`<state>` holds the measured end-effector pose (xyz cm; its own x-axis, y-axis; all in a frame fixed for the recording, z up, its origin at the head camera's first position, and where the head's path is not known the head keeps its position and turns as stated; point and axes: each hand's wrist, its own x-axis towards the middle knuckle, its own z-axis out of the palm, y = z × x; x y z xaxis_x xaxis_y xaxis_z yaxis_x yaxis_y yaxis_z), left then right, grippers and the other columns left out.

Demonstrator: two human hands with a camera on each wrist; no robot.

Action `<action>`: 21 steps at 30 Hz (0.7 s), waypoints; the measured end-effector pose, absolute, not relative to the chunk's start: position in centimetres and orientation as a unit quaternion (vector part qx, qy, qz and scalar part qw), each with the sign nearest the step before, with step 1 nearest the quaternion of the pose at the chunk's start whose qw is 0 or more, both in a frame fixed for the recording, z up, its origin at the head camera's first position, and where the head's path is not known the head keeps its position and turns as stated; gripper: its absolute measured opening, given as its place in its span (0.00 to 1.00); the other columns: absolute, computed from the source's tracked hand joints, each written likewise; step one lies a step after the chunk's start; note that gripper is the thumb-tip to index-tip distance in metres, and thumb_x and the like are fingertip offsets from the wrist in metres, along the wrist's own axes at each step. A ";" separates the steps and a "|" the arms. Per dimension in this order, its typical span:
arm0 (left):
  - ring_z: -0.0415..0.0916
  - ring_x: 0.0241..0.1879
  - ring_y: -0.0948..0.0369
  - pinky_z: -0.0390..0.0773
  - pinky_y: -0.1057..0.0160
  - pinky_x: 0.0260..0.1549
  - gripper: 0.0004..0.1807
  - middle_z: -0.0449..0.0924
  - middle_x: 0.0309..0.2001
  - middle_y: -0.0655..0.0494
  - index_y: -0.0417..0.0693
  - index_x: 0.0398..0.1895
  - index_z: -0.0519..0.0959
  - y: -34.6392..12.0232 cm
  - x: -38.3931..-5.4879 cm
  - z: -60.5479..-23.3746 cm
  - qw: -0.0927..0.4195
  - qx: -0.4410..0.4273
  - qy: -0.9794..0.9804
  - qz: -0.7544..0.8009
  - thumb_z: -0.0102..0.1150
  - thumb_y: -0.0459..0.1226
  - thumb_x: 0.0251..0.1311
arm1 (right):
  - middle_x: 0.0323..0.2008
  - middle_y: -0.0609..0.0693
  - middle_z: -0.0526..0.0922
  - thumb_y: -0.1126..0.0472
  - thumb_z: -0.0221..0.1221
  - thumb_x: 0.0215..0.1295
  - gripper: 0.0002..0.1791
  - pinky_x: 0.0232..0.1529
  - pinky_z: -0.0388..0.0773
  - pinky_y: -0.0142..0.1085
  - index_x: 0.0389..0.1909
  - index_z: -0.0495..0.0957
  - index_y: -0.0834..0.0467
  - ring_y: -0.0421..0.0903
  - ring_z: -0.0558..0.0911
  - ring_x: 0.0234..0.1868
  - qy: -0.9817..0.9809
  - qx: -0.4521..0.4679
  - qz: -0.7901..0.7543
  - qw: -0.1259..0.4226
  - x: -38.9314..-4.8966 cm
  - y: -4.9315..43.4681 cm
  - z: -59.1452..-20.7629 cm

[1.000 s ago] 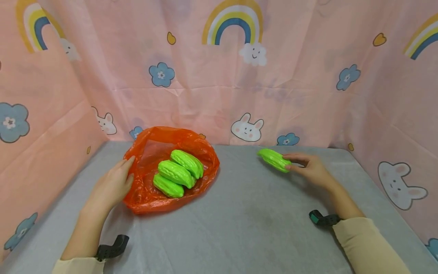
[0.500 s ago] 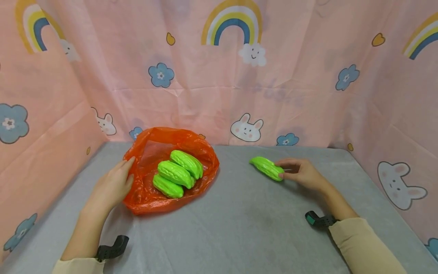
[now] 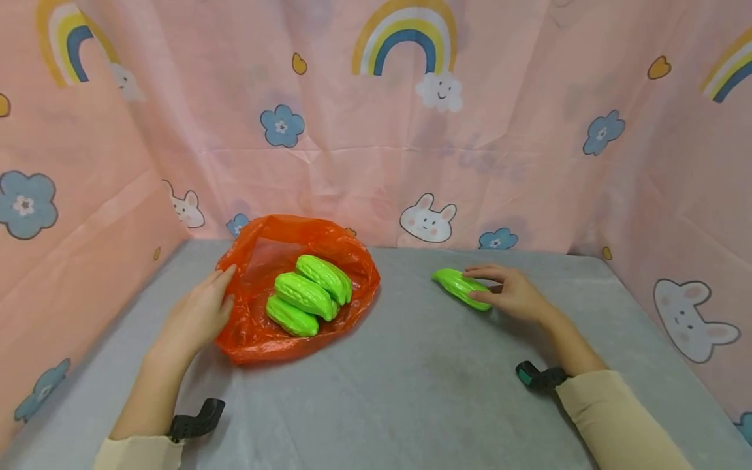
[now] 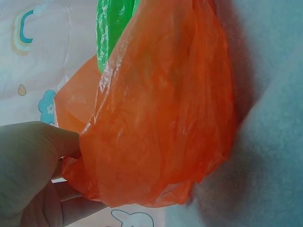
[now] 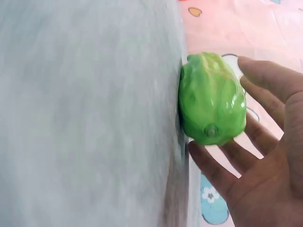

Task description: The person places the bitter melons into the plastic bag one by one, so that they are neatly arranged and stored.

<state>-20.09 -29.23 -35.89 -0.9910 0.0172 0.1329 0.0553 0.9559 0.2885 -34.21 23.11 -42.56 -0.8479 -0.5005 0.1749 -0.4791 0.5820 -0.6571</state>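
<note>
In the head view, my left hand (image 3: 200, 313) pinches the left rim of a crinkled orange plastic bag (image 3: 258, 346). Thumb and fingers hold a fold of it in the left wrist view. Several bright green bitter gourds (image 3: 302, 295) lie piled inside the bag's wide mouth. On the right, another bitter gourd (image 3: 461, 287) rests on the grey cloth. Around its near end my right hand (image 3: 517, 294) is spread, fingers and thumb on opposite sides. The right wrist view shows thumb and fingers (image 5: 218, 172) loosely about this gourd (image 5: 213, 104), with gaps visible.
A grey cloth (image 3: 399, 391) covers the table. Pink printed curtain (image 3: 376, 170) stands behind it and along both sides. A black wrist mount (image 3: 196, 421) sits on the left forearm and a similar mount (image 3: 540, 376) on the right.
My right hand brought the single gourd leftward and nearer, down onto the cloth. Its fingers have since loosened and shifted left over the gourd. The left hand stays at the bag.
</note>
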 end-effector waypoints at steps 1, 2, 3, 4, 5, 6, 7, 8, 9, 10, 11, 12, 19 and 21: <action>0.64 0.69 0.30 0.65 0.30 0.66 0.31 0.64 0.70 0.26 0.32 0.75 0.61 -29.3 -20.1 -35.8 0.066 -0.019 -0.986 -0.149 0.50 0.32 0.69 | 0.68 0.59 0.75 0.54 0.65 0.68 0.23 0.59 0.81 0.57 0.62 0.80 0.55 0.60 0.75 0.68 0.888 -0.278 -0.365 0.014 -34.3 22.9 -42.6; 0.64 0.68 0.30 0.66 0.30 0.66 0.31 0.64 0.70 0.26 0.32 0.75 0.61 -29.3 -20.1 -35.8 0.068 -0.020 -0.986 -0.149 0.50 0.32 0.69 | 0.68 0.60 0.75 0.55 0.65 0.68 0.23 0.59 0.81 0.57 0.63 0.79 0.55 0.61 0.75 0.67 0.888 -0.280 -0.365 0.014 -34.3 22.8 -42.7; 0.64 0.68 0.30 0.66 0.30 0.66 0.31 0.65 0.70 0.26 0.32 0.75 0.61 -29.4 -20.1 -35.7 0.068 -0.020 -0.986 -0.149 0.50 0.32 0.69 | 0.68 0.60 0.75 0.56 0.65 0.68 0.23 0.58 0.81 0.56 0.63 0.79 0.55 0.61 0.75 0.67 0.887 -0.283 -0.365 0.011 -34.4 22.7 -42.7; 0.64 0.68 0.31 0.66 0.30 0.66 0.32 0.65 0.70 0.27 0.33 0.75 0.61 -29.5 -20.1 -35.7 0.067 -0.020 -0.986 -0.148 0.50 0.32 0.69 | 0.68 0.60 0.75 0.56 0.65 0.68 0.23 0.58 0.81 0.56 0.63 0.79 0.55 0.61 0.76 0.66 0.887 -0.287 -0.362 0.009 -34.5 22.6 -42.7; 0.65 0.68 0.31 0.66 0.30 0.66 0.32 0.65 0.70 0.27 0.33 0.75 0.61 -29.5 -20.1 -35.7 0.066 -0.019 -0.987 -0.148 0.51 0.33 0.69 | 0.67 0.60 0.76 0.57 0.65 0.67 0.23 0.58 0.82 0.55 0.63 0.79 0.56 0.61 0.76 0.65 0.888 -0.291 -0.357 0.005 -34.5 22.5 -42.7; 0.64 0.68 0.31 0.66 0.30 0.66 0.32 0.65 0.70 0.27 0.33 0.75 0.60 -29.6 -20.0 -35.7 0.064 -0.017 -0.987 -0.147 0.51 0.33 0.70 | 0.67 0.60 0.76 0.57 0.65 0.68 0.23 0.57 0.82 0.53 0.63 0.79 0.56 0.61 0.77 0.64 0.888 -0.295 -0.353 0.003 -34.6 22.4 -42.7; 0.64 0.68 0.31 0.66 0.30 0.66 0.32 0.65 0.70 0.27 0.34 0.75 0.60 -29.6 -20.1 -35.7 0.065 -0.017 -0.987 -0.147 0.51 0.33 0.70 | 0.66 0.60 0.77 0.57 0.65 0.67 0.23 0.56 0.82 0.53 0.62 0.79 0.56 0.60 0.78 0.64 0.889 -0.298 -0.349 0.000 -34.5 22.3 -42.7; 0.64 0.68 0.31 0.66 0.30 0.66 0.32 0.65 0.70 0.28 0.34 0.76 0.60 -29.6 -20.1 -35.7 0.065 -0.017 -0.987 -0.144 0.51 0.33 0.70 | 0.66 0.60 0.77 0.57 0.65 0.67 0.23 0.56 0.82 0.52 0.62 0.79 0.57 0.60 0.79 0.63 0.889 -0.300 -0.346 -0.003 -34.5 22.3 -42.7; 0.65 0.68 0.31 0.66 0.31 0.66 0.32 0.65 0.70 0.28 0.34 0.75 0.60 -29.6 -20.1 -35.7 0.066 -0.018 -0.987 -0.144 0.50 0.33 0.70 | 0.65 0.61 0.78 0.58 0.65 0.67 0.23 0.55 0.82 0.52 0.62 0.80 0.57 0.60 0.80 0.62 0.890 -0.302 -0.343 -0.005 -34.5 22.2 -42.6; 0.65 0.68 0.32 0.66 0.31 0.66 0.32 0.65 0.70 0.28 0.34 0.76 0.60 -29.6 -20.0 -35.7 0.066 -0.018 -0.987 -0.144 0.50 0.33 0.70 | 0.65 0.60 0.78 0.58 0.65 0.67 0.23 0.55 0.82 0.52 0.62 0.80 0.57 0.60 0.80 0.62 0.890 -0.303 -0.340 -0.006 -34.5 22.2 -42.6; 0.65 0.69 0.32 0.66 0.31 0.66 0.32 0.65 0.70 0.28 0.34 0.76 0.60 -29.6 -20.0 -35.7 0.065 -0.018 -0.987 -0.145 0.50 0.33 0.70 | 0.64 0.61 0.79 0.58 0.65 0.67 0.23 0.55 0.82 0.53 0.62 0.80 0.57 0.61 0.80 0.61 0.889 -0.304 -0.343 -0.006 -34.4 22.1 -42.6; 0.65 0.69 0.32 0.66 0.31 0.66 0.32 0.65 0.70 0.29 0.34 0.76 0.60 -29.5 -20.0 -35.7 0.064 -0.018 -0.987 -0.145 0.50 0.33 0.70 | 0.64 0.61 0.79 0.59 0.65 0.67 0.23 0.56 0.82 0.54 0.62 0.80 0.58 0.61 0.81 0.61 0.888 -0.303 -0.346 -0.005 -34.4 22.0 -42.6; 0.64 0.69 0.32 0.66 0.31 0.67 0.32 0.64 0.71 0.28 0.33 0.75 0.61 -29.2 -19.9 -35.7 0.066 -0.023 -0.987 -0.148 0.51 0.32 0.70 | 0.64 0.59 0.80 0.57 0.65 0.67 0.22 0.54 0.83 0.45 0.61 0.81 0.55 0.58 0.81 0.61 0.889 -0.283 -0.359 -0.007 -33.9 21.4 -42.0; 0.65 0.69 0.32 0.67 0.31 0.66 0.32 0.65 0.71 0.29 0.33 0.75 0.60 -29.1 -19.9 -35.6 0.067 -0.026 -0.987 -0.146 0.50 0.33 0.70 | 0.63 0.58 0.81 0.56 0.65 0.67 0.22 0.52 0.83 0.39 0.61 0.81 0.55 0.57 0.82 0.59 0.889 -0.280 -0.362 -0.010 -33.7 21.1 -41.5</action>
